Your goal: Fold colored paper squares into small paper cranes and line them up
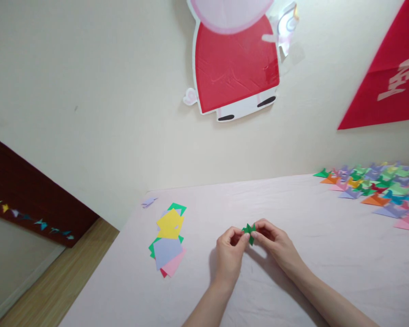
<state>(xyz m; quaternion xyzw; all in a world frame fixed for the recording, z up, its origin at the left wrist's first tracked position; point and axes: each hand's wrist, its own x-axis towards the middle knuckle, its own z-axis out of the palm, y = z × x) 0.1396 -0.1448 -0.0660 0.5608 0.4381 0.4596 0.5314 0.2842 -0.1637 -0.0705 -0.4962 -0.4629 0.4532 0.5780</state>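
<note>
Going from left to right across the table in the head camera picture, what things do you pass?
stack of coloured paper squares → left hand → green folded paper, pinched by both hands → right hand → spread of colourful folded paper shapes

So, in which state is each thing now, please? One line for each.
Small green folded paper piece: folded, pinched by left hand and right hand.
Both hands: shut on that piece.
Stack of flat coloured paper squares: unfolded, loosely fanned on the pale pink table.
Group of multicoloured folded paper pieces: lying far right.
Small lilac folded paper piece: lying alone, far left corner.
</note>
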